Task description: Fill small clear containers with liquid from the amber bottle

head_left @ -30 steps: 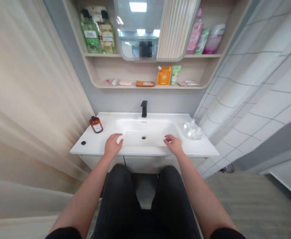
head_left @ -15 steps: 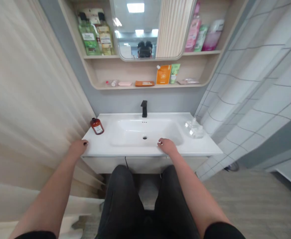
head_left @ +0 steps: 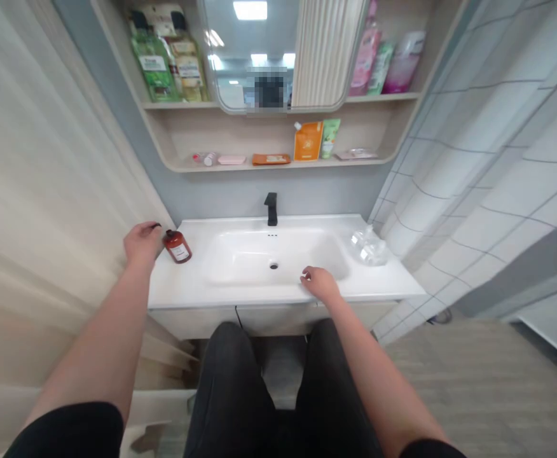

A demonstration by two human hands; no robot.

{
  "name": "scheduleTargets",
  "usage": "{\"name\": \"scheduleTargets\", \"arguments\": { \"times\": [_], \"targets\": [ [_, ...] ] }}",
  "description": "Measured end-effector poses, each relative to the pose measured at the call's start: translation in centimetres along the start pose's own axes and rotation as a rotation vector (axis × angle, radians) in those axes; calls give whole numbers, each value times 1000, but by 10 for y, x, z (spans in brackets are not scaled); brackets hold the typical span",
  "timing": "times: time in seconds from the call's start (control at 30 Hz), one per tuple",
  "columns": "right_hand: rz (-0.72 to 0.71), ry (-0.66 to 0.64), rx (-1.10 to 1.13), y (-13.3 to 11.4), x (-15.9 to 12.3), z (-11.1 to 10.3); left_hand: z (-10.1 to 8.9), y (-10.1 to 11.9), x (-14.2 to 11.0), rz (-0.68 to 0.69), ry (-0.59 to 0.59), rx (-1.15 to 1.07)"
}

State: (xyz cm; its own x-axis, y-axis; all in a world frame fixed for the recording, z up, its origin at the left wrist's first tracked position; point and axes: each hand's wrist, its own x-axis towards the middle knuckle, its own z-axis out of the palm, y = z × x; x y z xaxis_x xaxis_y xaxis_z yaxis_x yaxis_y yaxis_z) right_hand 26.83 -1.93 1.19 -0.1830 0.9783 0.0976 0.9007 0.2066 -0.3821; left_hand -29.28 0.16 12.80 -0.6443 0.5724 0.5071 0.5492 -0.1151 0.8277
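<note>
One cream curtain (head_left: pixel 44 222): hanging in folds along my left side, behind my left arm.
Grid-lined white hanging (head_left: pixel 488 172): falling on my right, past the counter's end.
Wall cabinet (head_left: pixel 240 130): mounted above, with goods on two levels.
White counter (head_left: pixel 192 286): spread in front of my knees, its basin (head_left: pixel 245 254) sunk in the middle.
Mirror (head_left: pixel 250 44): set into the cabinet front, reflecting ceiling lights.
Green bottle (head_left: pixel 155 73) and yellow bottle (head_left: pixel 190 73): upright together on the upper left shelf.
Right hand (head_left: pixel 320 283): I have it at the basin's front edge, relaxed and half curled, a gap between thumb and fingers; whether it touches the rim I cannot tell.
Left hand (head_left: pixel 141 245): I pinch a small dark disc (head_left: pixel 156 226) at my fingertips, just beside the brown bottle's neck.
Brown bottle (head_left: pixel 178 248): on the counter's left end, white label facing me.
Clear containers (head_left: pixel 370 248): at the counter's right end.
Orange pouch (head_left: pixel 308 141): on the lower shelf, leaning beside a green tube (head_left: pixel 330 138).
Black faucet (head_left: pixel 271 210): behind the basin.
Drain (head_left: pixel 273 266): in the basin's floor.
</note>
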Motion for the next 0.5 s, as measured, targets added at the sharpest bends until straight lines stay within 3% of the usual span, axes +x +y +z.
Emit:
{"name": "scheduleTargets", "arguments": {
  "times": [0.07,0.13,0.23,0.4,0.5],
  "targets": [
    [6,-2,1,-1,0,-1,11,1,3,-122,-3,-16],
    [11,-6,0,-2,-1,-2,18,-1,2,-141,-47,1],
    [15,-11,4,-3,-1,-4,22,-7,-3,-87,-109,37],
    [42,-10,11,-6,-1,-4,24,-19,-14,-12,-77,45],
    [47,2,28,-7,-2,-5,22,-23,-18,-8,-122,95]
  ]
}}
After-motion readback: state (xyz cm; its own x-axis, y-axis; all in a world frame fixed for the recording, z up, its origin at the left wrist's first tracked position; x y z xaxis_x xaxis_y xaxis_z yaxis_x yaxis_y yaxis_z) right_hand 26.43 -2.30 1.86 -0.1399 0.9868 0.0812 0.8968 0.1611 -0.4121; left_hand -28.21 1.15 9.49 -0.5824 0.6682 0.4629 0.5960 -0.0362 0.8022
